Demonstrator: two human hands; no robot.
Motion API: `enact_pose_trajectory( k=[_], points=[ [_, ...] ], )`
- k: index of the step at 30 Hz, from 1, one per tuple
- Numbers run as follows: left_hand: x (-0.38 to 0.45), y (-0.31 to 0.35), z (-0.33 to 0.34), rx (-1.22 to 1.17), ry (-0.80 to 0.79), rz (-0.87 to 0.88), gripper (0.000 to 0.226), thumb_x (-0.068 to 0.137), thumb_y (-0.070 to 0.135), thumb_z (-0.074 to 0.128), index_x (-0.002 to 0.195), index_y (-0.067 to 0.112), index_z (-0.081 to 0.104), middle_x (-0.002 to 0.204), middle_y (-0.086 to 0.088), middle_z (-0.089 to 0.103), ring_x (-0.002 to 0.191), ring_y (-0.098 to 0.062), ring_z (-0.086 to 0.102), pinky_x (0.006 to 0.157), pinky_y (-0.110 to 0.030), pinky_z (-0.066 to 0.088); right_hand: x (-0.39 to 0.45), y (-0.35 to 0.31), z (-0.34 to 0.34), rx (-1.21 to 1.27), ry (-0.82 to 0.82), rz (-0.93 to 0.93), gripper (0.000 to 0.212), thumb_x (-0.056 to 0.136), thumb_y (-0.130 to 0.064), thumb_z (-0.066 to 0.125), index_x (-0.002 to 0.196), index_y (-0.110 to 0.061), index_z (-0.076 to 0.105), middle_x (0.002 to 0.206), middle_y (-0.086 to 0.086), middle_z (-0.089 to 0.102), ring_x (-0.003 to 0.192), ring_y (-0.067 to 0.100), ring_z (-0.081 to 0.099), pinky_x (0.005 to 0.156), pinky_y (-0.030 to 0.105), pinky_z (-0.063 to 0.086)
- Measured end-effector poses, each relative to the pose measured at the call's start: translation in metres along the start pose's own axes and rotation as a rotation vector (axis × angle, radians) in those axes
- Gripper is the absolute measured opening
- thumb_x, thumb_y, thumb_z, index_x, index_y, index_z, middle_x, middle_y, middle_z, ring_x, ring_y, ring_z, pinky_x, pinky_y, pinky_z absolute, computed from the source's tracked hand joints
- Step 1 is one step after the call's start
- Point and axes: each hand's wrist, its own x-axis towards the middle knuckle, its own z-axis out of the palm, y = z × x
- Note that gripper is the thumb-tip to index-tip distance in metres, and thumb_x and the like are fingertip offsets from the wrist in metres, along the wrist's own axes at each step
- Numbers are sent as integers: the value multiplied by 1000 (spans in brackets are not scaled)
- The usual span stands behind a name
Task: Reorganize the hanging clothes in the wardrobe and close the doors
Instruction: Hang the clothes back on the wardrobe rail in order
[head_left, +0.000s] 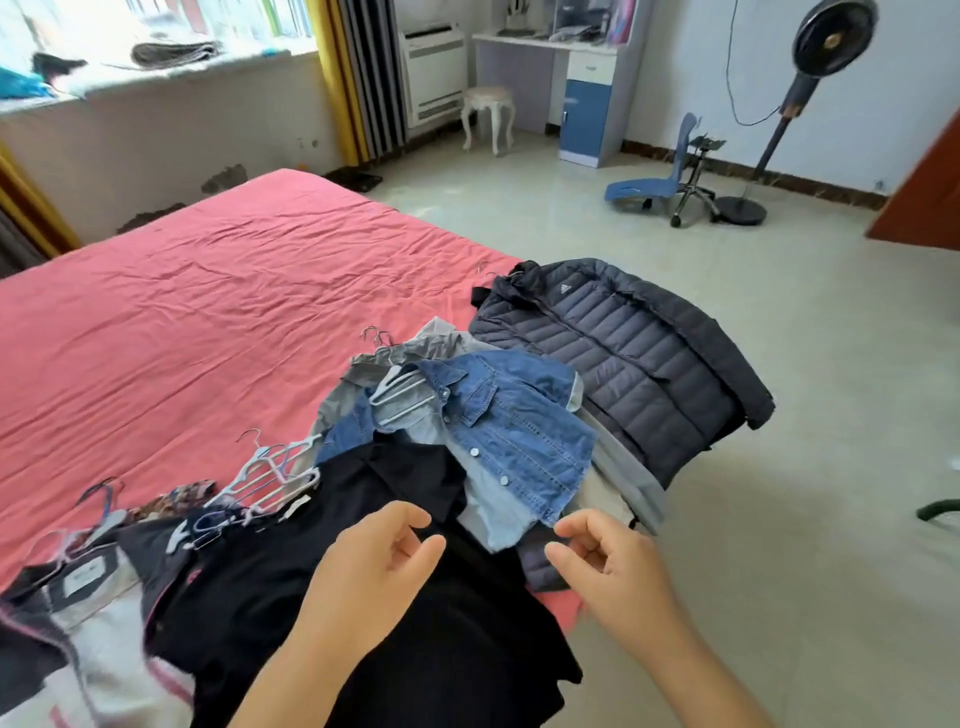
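Observation:
Several garments on hangers lie along the near edge of a bed with a pink sheet (197, 291). A black garment (291, 566) lies nearest me. Beside it are a blue denim jacket (514, 426) on a pale hanger (400, 395), and a dark quilted jacket (628, 358) at the bed's corner. A pile of white and dark clothes (78, 613) lies at the left with more hangers (270, 473). My left hand (374, 571) hovers over the black garment, fingers loosely curled, holding nothing. My right hand (608, 561) hovers by the denim hem, also empty.
The tiled floor (779, 467) lies to the right of the bed. Farther off stand a tipped blue chair (660, 182), a floor fan (810, 104), a white stool (488, 114) and a desk with a blue cabinet (587, 114). No wardrobe is in view.

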Motion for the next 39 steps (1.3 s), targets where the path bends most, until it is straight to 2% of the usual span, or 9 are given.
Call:
enact_pose_trajectory(
  k=[9, 14, 17, 22, 27, 31, 39],
  points=[
    [90, 109, 98, 73, -185, 186, 17, 88, 37, 60, 104, 30, 58, 76, 10, 61, 68, -3, 56, 72, -25, 49, 29, 71, -125, -44, 226, 63, 15, 77, -19, 74, 80, -27, 63, 66, -10, 59, 59, 6, 52, 60, 17, 41],
    [140, 147, 138, 78, -203, 213, 16, 88, 38, 59, 103, 31, 57, 75, 10, 61, 69, -2, 55, 72, -26, 49, 75, 94, -170, -42, 244, 70, 14, 78, -18, 74, 81, -26, 63, 64, -4, 58, 58, 6, 51, 60, 18, 42],
    [184, 167, 159, 71, -209, 211, 14, 89, 37, 59, 102, 32, 56, 78, 10, 61, 72, -4, 57, 73, -28, 50, 128, 106, -194, -45, 245, 51, 13, 78, -17, 74, 83, -23, 64, 65, -3, 59, 61, 6, 52, 59, 15, 41],
    [271, 200, 186, 37, -143, 170, 9, 87, 36, 61, 92, 36, 55, 77, 10, 61, 70, -2, 56, 71, -25, 49, 236, 117, -228, -112, 173, 8, 13, 79, -21, 72, 84, -27, 62, 74, -5, 59, 72, 7, 55, 66, 15, 44],
    [348, 231, 193, 0, -43, 118, 10, 87, 33, 62, 96, 31, 59, 76, 10, 60, 69, -4, 56, 72, -26, 49, 336, 115, -257, -192, 66, -62, 13, 81, -27, 70, 81, -33, 59, 79, -7, 60, 78, 6, 56, 74, 23, 48],
    [391, 239, 193, 22, -8, 76, 11, 88, 36, 60, 97, 33, 56, 78, 12, 60, 72, -2, 56, 73, -26, 49, 396, 109, -265, -184, 11, -118, 18, 81, -25, 70, 80, -36, 56, 81, -9, 62, 79, 3, 56, 70, 13, 45],
    [459, 237, 196, 53, 90, -92, 10, 89, 37, 58, 97, 33, 55, 83, 11, 59, 78, -4, 55, 76, -28, 49, 525, 106, -263, -139, -183, -179, 10, 80, -22, 72, 85, -26, 63, 80, -6, 64, 77, 3, 56, 67, 14, 45]
  ],
)
